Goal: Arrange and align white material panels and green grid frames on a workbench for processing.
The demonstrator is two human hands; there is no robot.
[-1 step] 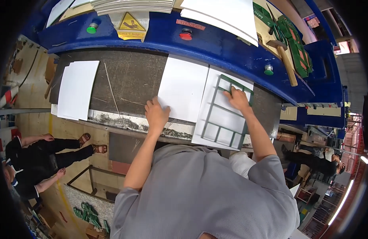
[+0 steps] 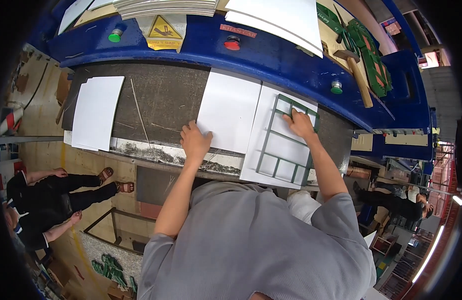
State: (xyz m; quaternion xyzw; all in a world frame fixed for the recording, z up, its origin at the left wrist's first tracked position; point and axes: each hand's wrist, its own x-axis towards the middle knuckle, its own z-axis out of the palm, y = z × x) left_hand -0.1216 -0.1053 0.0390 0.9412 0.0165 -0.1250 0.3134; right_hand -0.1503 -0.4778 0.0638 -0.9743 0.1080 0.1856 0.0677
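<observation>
A white sheet (image 2: 231,107) lies flat on the dark worktable in front of me. My left hand (image 2: 195,144) rests at its lower left edge, with thumb and fingers apart. To its right, another white sheet (image 2: 253,145) lies with a green rectangular frame (image 2: 287,136) over it. Thin crossbars divide that frame into several compartments. The fingers of my right hand (image 2: 302,125) are bent around a bar near the frame's far right corner; the fingertips are partly hidden.
White sheets (image 2: 98,112) lie stacked at the table's left, beside a thin strip (image 2: 139,110). A blue machine beam (image 2: 201,42) with green and red buttons crosses behind. On it are more white sheets (image 2: 276,17) and a hammer (image 2: 360,82). A person (image 2: 46,202) is at the left.
The green frame has shifted very slightly to the right, with my right hand still on it. My left hand has moved a touch to the left.
</observation>
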